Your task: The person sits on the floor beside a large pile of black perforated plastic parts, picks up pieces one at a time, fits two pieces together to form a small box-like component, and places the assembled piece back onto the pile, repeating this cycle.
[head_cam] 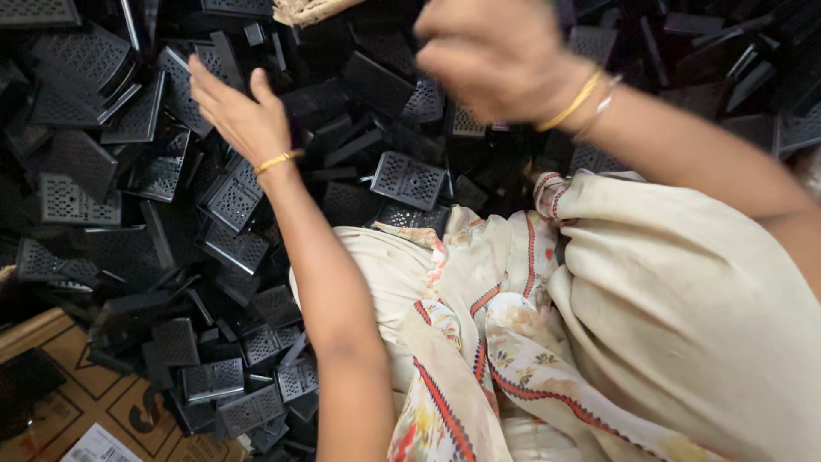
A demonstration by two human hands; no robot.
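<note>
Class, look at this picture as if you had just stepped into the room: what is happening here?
A person in cream patterned cloth sits over a big heap of black perforated plastic pieces. The left hand, with a gold bangle at its wrist, stretches out flat over the heap with fingers spread, holding nothing that shows. The right hand is raised above the pile and blurred, fingers curled; whether it holds a piece cannot be told. A brown cardboard sheet lies beside the heap.
</note>
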